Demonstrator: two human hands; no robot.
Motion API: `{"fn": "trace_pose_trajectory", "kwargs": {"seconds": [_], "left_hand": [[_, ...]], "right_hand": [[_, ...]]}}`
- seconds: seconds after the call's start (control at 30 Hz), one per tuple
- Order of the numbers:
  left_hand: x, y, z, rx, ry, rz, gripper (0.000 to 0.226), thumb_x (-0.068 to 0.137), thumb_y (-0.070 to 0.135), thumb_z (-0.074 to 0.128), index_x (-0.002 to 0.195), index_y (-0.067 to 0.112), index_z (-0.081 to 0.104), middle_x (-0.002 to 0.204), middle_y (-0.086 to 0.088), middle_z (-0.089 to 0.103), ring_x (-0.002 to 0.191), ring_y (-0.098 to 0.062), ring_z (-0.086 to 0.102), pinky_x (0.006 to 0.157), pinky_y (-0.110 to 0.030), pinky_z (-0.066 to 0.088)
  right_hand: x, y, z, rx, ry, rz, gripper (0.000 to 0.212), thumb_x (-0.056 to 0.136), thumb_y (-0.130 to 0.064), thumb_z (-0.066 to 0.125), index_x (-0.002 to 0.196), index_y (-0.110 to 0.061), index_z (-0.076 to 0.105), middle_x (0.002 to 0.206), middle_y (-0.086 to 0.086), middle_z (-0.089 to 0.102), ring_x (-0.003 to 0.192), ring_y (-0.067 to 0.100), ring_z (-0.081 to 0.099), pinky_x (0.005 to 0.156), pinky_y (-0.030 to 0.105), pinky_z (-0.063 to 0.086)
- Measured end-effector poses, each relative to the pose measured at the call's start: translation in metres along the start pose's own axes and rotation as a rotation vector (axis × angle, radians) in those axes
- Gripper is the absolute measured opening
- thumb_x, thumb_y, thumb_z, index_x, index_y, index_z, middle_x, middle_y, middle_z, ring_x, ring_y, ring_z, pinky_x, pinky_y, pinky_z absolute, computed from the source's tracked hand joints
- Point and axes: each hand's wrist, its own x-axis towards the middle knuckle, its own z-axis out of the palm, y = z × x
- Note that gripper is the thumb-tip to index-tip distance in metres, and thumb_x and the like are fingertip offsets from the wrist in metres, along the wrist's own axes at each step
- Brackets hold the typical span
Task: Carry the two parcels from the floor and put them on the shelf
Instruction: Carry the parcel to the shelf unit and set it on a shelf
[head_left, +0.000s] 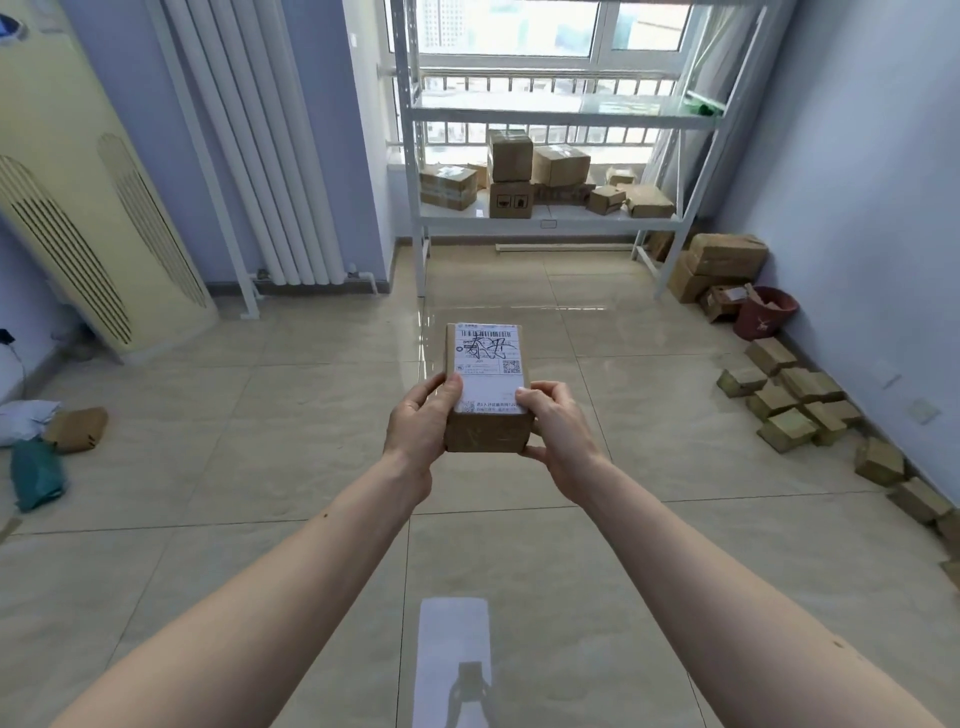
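Both arms out front: the left hand (415, 426) and right hand (558, 436) clamp one parcel (487, 387) between them, thumbs curled over its labelled top, fingers under. It's held above the floor (260, 415). The shelf (550, 218) stands well ahead, boxes (511, 156) on it.

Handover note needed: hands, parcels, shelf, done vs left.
Left hand and right hand both grip one small cardboard parcel, label up, held in the air over the tiled floor.
White metal shelf stands ahead by the window, its lower tier already carrying several boxes.
Done: this parcel is lifted off the floor.
Left: carry it to the shelf and set it down. Which floor parcel is the second, or whether it is already shelved, cannot be told.
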Motion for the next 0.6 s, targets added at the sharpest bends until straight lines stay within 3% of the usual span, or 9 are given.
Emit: {"fn": "trace_pose_trajectory", "kwargs": {"seconds": [0.17,0.4,0.6], "left_hand": [[0.068,0.019,0.018,-0.007,-0.057,-0.014,0.037,0.093,0.031,0.064,0.128,0.022,0.061,0.109,0.001,0.072,0.079,-0.009,0.068,0.054,-0.017,0.056],[0.176,0.057,0.061,-0.006,-0.063,-0.016,0.034,0.093,0.031,0.065,0.125,0.023,0.064,0.097,0.008,0.072,0.079,-0.01,0.067,0.049,-0.016,0.054],[0.262,0.092,0.097,-0.013,-0.024,-0.014,0.038,0.092,0.032,0.066,0.13,0.023,0.062,0.105,0.004,0.071,0.08,-0.011,0.067,0.045,-0.014,0.051]], "right_hand": [[0.071,-0.021,0.009,0.002,0.032,0.002,0.027,0.093,-0.021,0.054,0.119,-0.016,0.05,0.11,0.004,0.063,0.095,0.02,0.062,0.076,0.039,0.052],[0.192,-0.064,0.008,-0.004,0.017,-0.035,0.024,0.094,-0.02,0.052,0.118,-0.016,0.048,0.101,0.001,0.061,0.088,0.017,0.06,0.08,0.043,0.052],[0.288,-0.104,0.011,-0.053,0.008,-0.056,0.021,0.094,-0.026,0.053,0.114,-0.021,0.049,0.113,0.006,0.064,0.097,0.021,0.061,0.097,0.054,0.051]]}}
